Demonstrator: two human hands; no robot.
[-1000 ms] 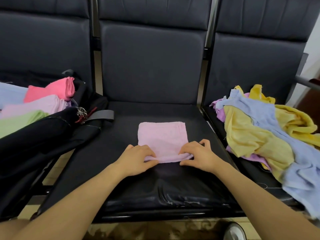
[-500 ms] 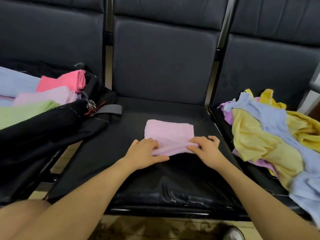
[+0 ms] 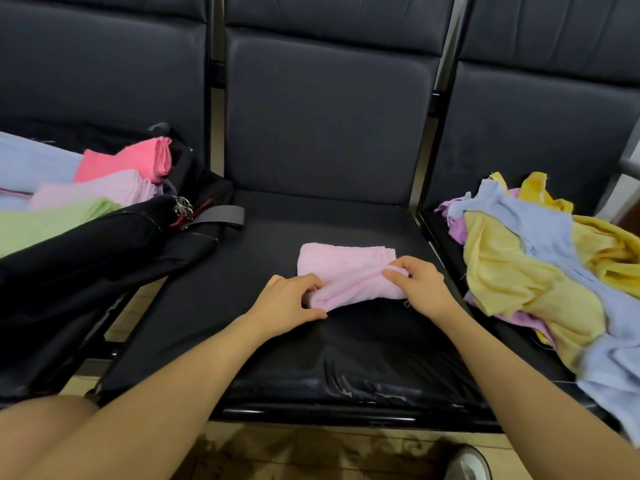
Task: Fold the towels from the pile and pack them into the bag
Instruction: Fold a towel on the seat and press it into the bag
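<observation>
Both hands pinch pink towel; bag holds folded towels.

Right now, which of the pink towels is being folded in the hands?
The pale pink towel on the middle seat: both hands, left and right, pinch its near edge. The hot pink towel and light pink towel sit packed in the black bag.

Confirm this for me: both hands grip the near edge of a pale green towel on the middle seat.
Wrong colour. The towel on the middle seat is pale pink, not green; left hand and right hand both grip its near edge, per the head view.
</observation>
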